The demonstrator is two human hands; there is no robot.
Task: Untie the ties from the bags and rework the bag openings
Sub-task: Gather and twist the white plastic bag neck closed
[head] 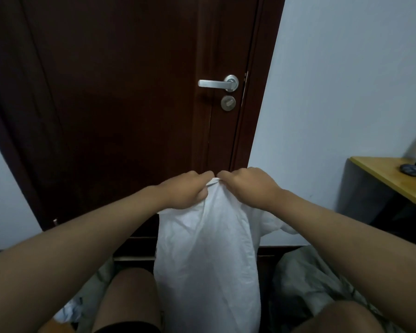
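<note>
A tall white bag (209,255) hangs upright between my knees, held up in front of the door. My left hand (187,191) and my right hand (247,186) are side by side at its top, both closed on the gathered mouth of the bag. A small bunch of white material shows between my thumbs. No tie is visible; my fingers hide the very top. A fold of the bag sticks out to the right under my right wrist.
A dark brown door (130,92) with a silver lever handle (217,82) stands straight ahead. A yellow-topped table (389,179) is at the right. Translucent bags (305,282) lie on the floor at the right, and more crumpled plastic (72,308) at the lower left.
</note>
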